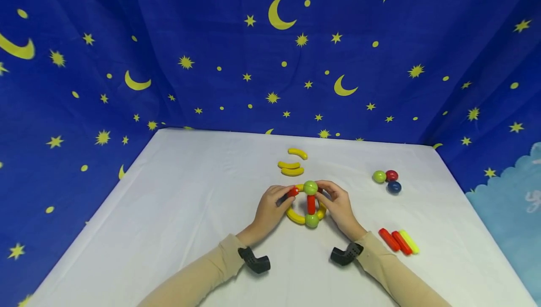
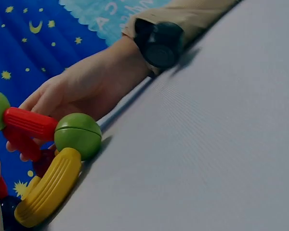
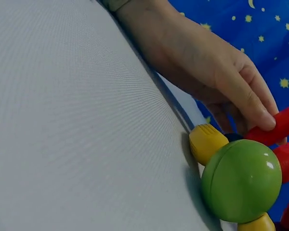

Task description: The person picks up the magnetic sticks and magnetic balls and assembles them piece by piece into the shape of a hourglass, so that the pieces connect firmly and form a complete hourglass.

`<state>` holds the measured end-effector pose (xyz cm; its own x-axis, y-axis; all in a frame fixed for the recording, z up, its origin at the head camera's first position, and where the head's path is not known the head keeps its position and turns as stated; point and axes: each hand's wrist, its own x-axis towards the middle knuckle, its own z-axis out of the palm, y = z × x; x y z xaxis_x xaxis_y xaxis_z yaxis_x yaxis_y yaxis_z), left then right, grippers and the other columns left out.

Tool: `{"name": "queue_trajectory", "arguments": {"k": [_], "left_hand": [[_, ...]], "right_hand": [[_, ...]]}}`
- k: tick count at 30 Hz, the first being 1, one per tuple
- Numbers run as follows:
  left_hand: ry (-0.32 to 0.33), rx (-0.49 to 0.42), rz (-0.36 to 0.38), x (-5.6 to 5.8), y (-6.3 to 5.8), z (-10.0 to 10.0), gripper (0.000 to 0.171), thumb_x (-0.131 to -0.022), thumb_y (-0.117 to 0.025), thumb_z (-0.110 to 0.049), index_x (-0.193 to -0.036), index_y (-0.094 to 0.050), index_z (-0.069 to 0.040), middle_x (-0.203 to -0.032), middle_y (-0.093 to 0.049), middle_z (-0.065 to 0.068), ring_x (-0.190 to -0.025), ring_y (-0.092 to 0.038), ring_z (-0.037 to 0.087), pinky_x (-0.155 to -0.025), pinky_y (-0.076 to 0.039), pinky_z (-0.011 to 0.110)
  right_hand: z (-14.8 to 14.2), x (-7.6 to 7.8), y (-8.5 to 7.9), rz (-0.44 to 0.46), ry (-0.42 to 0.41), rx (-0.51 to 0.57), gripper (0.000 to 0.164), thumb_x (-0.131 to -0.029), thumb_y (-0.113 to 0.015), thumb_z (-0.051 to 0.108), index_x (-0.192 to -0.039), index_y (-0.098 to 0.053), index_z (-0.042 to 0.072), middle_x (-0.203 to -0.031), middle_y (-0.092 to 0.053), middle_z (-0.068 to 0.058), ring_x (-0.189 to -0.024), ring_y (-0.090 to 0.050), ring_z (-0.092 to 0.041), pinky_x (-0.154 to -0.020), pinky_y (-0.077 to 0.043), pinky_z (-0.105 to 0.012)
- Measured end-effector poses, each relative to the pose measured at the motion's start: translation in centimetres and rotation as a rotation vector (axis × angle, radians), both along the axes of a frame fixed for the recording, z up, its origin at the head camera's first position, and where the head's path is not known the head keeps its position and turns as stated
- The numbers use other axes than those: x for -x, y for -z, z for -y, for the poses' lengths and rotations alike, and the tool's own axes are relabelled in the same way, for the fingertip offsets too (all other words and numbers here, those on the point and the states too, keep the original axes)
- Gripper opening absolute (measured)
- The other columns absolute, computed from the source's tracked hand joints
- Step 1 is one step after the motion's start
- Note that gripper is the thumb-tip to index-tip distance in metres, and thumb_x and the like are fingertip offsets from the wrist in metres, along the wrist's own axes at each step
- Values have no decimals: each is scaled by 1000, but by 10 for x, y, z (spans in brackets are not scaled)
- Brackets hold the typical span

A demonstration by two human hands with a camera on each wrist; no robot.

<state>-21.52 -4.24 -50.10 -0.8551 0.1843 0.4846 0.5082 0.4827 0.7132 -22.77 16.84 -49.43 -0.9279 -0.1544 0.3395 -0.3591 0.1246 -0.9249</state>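
Both hands are at a toy frame of magnetic rods and balls on the white table. Curved yellow rods (image 1: 296,216) form its ring. One red rod (image 1: 311,204) joins a raised green ball (image 1: 310,188) to a lower green ball (image 1: 312,221). My left hand (image 1: 267,211) pinches a red rod (image 3: 285,126) at the ring's left side, thumb on top in the right wrist view. On the opposite side, my right hand (image 1: 339,207) grips another red rod (image 2: 21,143), which slants down to a dark red ball (image 2: 44,162) in the left wrist view.
Several loose curved yellow rods (image 1: 292,172) lie behind the frame. To the right are a green ball (image 1: 379,176), a red ball (image 1: 391,175) and a blue ball (image 1: 394,187). Nearer lie two red rods (image 1: 389,240) and a yellow straight rod (image 1: 409,241).
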Motion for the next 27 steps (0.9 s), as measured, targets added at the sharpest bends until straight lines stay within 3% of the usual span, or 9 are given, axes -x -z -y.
{"name": "queue_trajectory", "arguments": {"k": [6,11,14,18,22,27], "left_hand": [[-12,107,-94,-2,-1,-2,33,-88,-67,-24,-118,-67,-10,-102,-70,2,-100,-59,16,-88,-49,33],[-26,109,-62,-3,-1,-3,31,-88,-67,-24,-115,-68,-10,-105,-69,2,-102,-59,16,-91,-48,34],[-23,93,-33,-4,-2,-3,30,-88,-68,-22,-116,-67,-10,-108,-68,2,-103,-59,17,-92,-49,34],[-26,20,61,-6,-3,-4,31,-85,-69,-13,-115,-67,-9,-108,-66,4,-105,-59,19,-94,-48,37],[-28,-83,166,-6,-4,-2,32,-80,-68,-4,-111,-67,-7,-108,-66,6,-106,-60,20,-96,-47,39],[-32,-131,177,-5,-4,1,28,-79,-67,-1,-106,-68,-7,-105,-66,7,-104,-62,21,-94,-48,39]], "right_hand": [[3,-3,-2,19,-31,-63,28,-90,-64,13,-115,-63,-1,-108,-65,15,-108,-57,1,-101,-41,-21],[2,-4,-3,46,-31,-85,29,-91,-64,16,-116,-63,2,-111,-66,7,-110,-57,0,-103,-42,-30],[-3,-6,-7,78,-10,-91,29,-92,-62,19,-116,-63,4,-114,-66,-1,-112,-57,0,-102,-42,-25],[-16,-12,-19,74,80,-116,25,-94,-59,19,-114,-64,3,-114,-66,-12,-107,-57,2,-95,-42,-16],[-34,-32,-40,-15,212,-194,18,-92,-59,5,-107,-65,-3,-106,-67,-23,-94,-59,5,-85,-45,-11],[-75,-57,-35,-130,430,-376,17,-84,-63,-7,-100,-68,-4,-94,-69,-22,-85,-57,13,-78,-44,-6]]}}
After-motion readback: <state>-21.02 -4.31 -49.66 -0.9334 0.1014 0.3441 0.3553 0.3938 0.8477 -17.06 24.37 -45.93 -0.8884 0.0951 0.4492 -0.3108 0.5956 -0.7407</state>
